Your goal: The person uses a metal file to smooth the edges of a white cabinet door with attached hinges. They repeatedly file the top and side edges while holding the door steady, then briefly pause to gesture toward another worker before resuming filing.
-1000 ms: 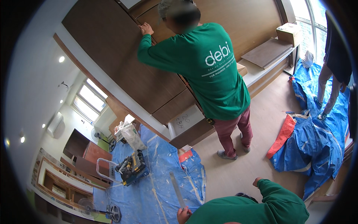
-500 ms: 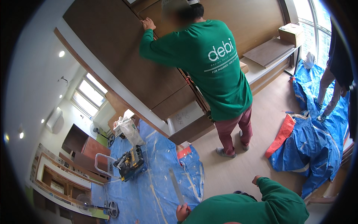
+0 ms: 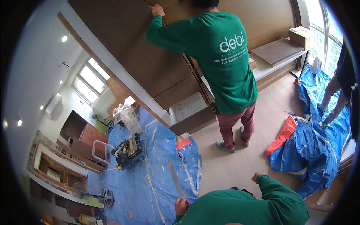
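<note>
My left hand (image 3: 181, 204) at the lower edge grips a long, flat metal strip (image 3: 173, 177) that points up over the blue sheeting. My right hand (image 3: 256, 177) hangs at the end of my green sleeve, its fingers curled; what they hold, if anything, is hidden. Ahead of me a co-worker in a green top and maroon trousers (image 3: 236, 80) faces a tall brown cabinet (image 3: 125, 43), one hand (image 3: 157, 10) raised to a seam between panels. Below that panel an open lower compartment shows a white board (image 3: 185, 107) with handwriting.
A tool bag (image 3: 126, 152), white sack (image 3: 129, 118) and fans (image 3: 107, 197) stand on blue sheeting (image 3: 157, 191) at left. At right lie a crumpled blue tarp (image 3: 296, 157) and another person's legs (image 3: 333, 99). A shelf (image 3: 275, 54) with loose panel and carton runs toward the window.
The view has shifted slightly, raising the co-worker and cabinet in the picture. The co-worker's hand stays at the panel seam. My left hand still holds the strip, a little higher.
</note>
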